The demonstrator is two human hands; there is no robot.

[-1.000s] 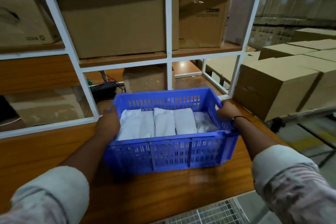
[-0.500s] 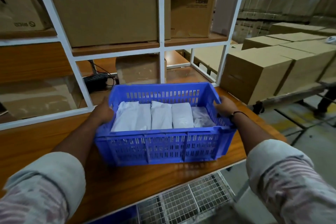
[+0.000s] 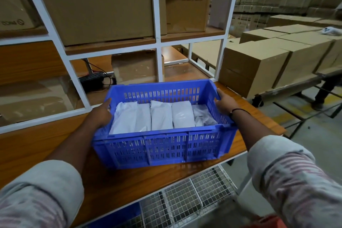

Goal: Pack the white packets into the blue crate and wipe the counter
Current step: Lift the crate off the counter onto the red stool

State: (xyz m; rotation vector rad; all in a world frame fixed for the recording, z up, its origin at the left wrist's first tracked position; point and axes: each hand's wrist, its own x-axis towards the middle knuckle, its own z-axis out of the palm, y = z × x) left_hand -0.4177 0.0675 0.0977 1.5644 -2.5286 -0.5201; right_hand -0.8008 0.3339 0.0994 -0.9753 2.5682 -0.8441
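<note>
Two hands grip the crate by its end rims: left hand at 9 o'clock, right hand at 3. It's on the surface, packets inside. Stiff plastic, probably light; rims seem safest.

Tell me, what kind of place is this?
Most likely a warehouse packing station. Big cardboard boxes fill the white rack and stand in rows off to the right, and a blue crate full of white packets is at the wooden counter.
</note>
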